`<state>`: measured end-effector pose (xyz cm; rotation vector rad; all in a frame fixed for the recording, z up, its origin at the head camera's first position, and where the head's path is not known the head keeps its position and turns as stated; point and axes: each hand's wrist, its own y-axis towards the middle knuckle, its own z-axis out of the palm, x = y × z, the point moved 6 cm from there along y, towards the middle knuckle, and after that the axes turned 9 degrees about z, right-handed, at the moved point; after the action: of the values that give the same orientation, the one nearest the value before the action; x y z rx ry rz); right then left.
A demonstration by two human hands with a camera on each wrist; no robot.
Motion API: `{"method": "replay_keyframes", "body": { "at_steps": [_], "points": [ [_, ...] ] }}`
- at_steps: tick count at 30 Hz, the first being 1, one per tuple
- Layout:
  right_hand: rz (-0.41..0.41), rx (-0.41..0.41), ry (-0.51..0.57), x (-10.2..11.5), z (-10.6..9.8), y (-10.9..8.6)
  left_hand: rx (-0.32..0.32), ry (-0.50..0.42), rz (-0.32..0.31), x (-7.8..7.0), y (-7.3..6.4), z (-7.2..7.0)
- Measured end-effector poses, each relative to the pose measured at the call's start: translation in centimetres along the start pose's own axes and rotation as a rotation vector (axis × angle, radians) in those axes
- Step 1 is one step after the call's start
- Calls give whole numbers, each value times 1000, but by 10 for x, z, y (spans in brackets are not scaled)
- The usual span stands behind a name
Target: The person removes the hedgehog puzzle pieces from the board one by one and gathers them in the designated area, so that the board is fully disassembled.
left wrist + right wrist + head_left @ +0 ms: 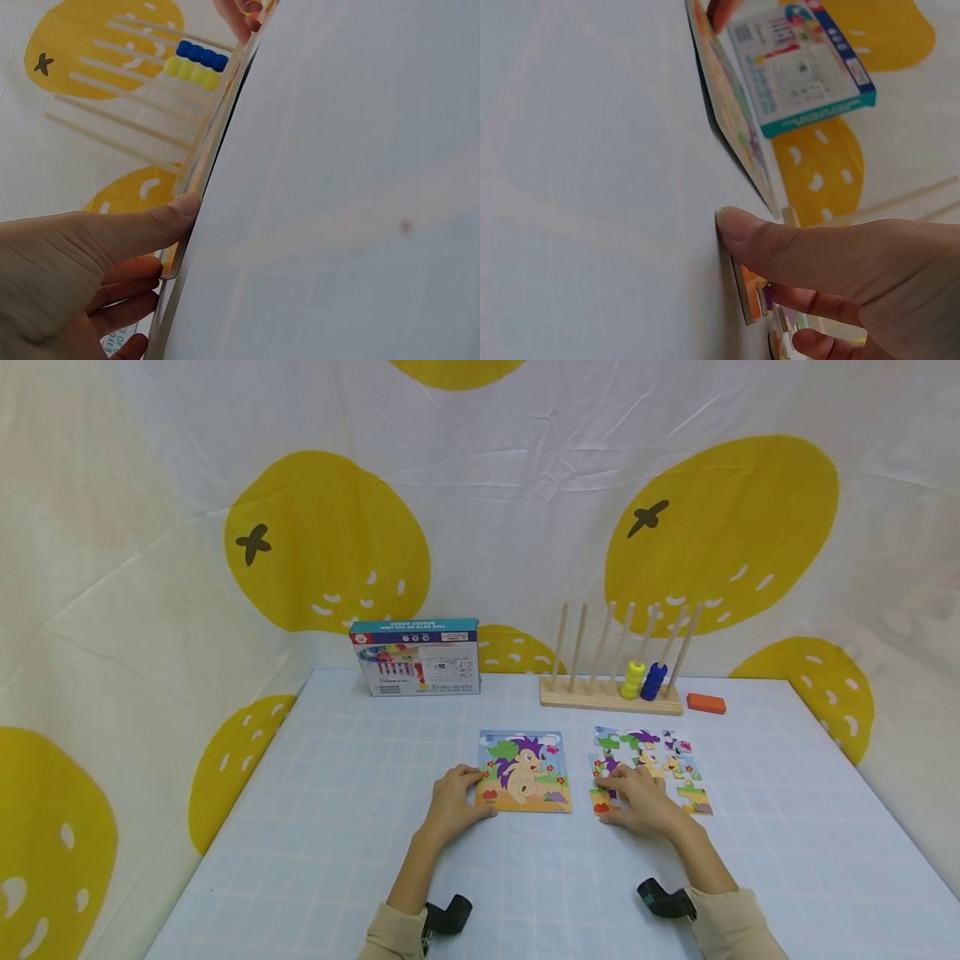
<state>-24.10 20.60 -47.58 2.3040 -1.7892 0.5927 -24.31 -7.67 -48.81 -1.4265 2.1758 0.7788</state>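
A square hedgehog picture board (524,772) lies flat on the table, whole and framed in blue at its top. My left hand (453,802) grips its lower left corner, thumb on the near edge and fingers at the left edge. To the right lie loose jigsaw pieces (693,797) of the same picture, spread with gaps. Over their left side, my right hand (641,797) pinches the lower left puzzle piece (602,802) between thumb and index finger. In the right wrist view that orange piece (750,292) shows beside the thumb; other fingers curl over nearby pieces, partly hiding them.
At the back stands a wooden peg rack (592,695) with yellow beads (632,680) and blue beads (654,681) on two pegs. An orange block (707,703) lies to its right. A beaded-bars box (417,658) stands back left. Behind hangs a patterned curtain (510,527).
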Motion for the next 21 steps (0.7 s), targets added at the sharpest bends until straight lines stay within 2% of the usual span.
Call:
{"method": "replay_keyframes", "body": {
  "at_steps": [8,21],
  "points": [
    [10,-3,0,-3,-2,5,-5,9,24,-1,0,-1],
    [35,-48,23,-8,-6,5,7,6,3,0,0,1]
  ]
}}
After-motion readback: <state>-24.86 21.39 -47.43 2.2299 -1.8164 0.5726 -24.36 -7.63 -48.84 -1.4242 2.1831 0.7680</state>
